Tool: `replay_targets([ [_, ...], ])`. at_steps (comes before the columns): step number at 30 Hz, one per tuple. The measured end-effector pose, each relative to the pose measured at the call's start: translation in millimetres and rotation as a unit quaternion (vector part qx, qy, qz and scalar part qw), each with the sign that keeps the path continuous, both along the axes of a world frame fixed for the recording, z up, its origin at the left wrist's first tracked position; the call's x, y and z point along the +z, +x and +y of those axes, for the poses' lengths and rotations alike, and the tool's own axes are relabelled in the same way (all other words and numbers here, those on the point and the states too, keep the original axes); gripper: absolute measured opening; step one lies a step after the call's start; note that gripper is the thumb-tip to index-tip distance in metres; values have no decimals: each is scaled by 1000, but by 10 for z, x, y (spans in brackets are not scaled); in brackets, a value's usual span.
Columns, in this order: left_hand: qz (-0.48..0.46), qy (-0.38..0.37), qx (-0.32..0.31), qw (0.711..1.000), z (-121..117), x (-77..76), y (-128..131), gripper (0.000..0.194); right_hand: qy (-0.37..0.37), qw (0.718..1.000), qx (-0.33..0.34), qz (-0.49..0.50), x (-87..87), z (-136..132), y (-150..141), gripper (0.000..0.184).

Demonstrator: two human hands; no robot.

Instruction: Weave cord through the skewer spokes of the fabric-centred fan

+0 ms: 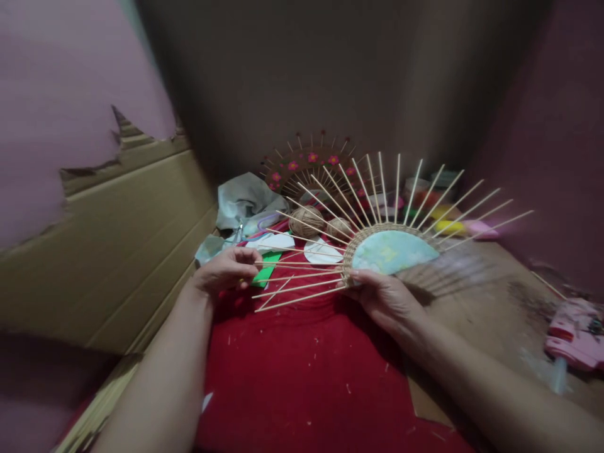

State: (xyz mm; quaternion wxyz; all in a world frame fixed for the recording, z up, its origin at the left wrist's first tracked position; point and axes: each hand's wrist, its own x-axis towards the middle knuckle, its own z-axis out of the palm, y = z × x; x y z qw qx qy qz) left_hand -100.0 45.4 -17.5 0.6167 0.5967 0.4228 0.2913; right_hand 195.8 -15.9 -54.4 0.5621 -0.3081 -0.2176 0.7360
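I hold a fan (394, 253) above the red surface (302, 384). My right hand (384, 299) pinches its woven rim (348, 257); my left hand (231, 270) curls at stick tips — gripping or not, I can't tell. Weaving looks done — outer sticks (399, 189), one slanting crosspiece (276, 292) aside, seem unfinished.

Twine (306, 223) and glue gun (574, 340) suggest a craft corner.

pinkish wall (61, 69) at left, dark grey-brown backdrop (306, 69) behind, dim purple wall (557, 132) at right, red-covered work surface (292, 396) below, low light, shadowy toward back
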Motion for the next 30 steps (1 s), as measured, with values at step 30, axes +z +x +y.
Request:
replay_targets([
  [30,114,188,232,947,-9,-274,842,19,33,976,195,89,26,-156,-6,16],
])
